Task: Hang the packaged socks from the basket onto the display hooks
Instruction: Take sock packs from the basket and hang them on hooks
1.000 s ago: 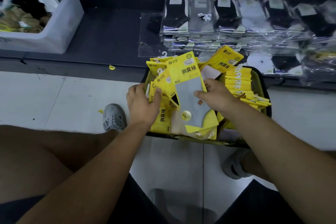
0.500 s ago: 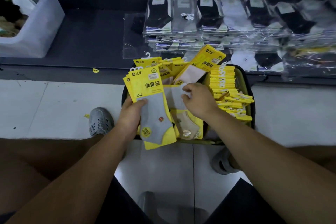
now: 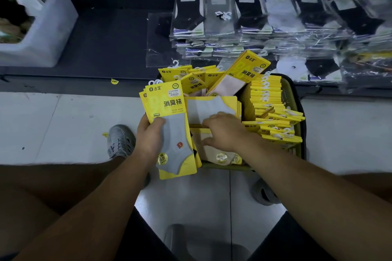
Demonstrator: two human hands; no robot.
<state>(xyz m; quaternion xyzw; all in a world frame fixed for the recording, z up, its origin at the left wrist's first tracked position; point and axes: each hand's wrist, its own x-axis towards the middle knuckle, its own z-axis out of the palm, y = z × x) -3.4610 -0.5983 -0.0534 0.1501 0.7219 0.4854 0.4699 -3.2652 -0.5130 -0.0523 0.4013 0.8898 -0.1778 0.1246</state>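
A dark basket (image 3: 297,99) on the floor is full of yellow packaged socks (image 3: 269,99) with white hangers. My left hand (image 3: 148,135) grips a small stack of yellow packs with a grey sock on top (image 3: 171,133), held upright at the basket's left edge. My right hand (image 3: 224,131) is down in the basket, palm down, fingers spread over flat-lying packs (image 3: 212,108); whether it grips one cannot be told. No display hooks are in view.
A dark low shelf (image 3: 110,44) runs across the back, with stacks of clear-bagged black, grey and white socks (image 3: 254,19) at right and a white bin (image 3: 44,34) of loose socks at left. My knees and grey shoes (image 3: 119,140) flank the basket on the white tiled floor.
The pack that both hands held over the basket has gone to the left hand's stack at the basket's left edge. The right hand let go and reached down into the basket.
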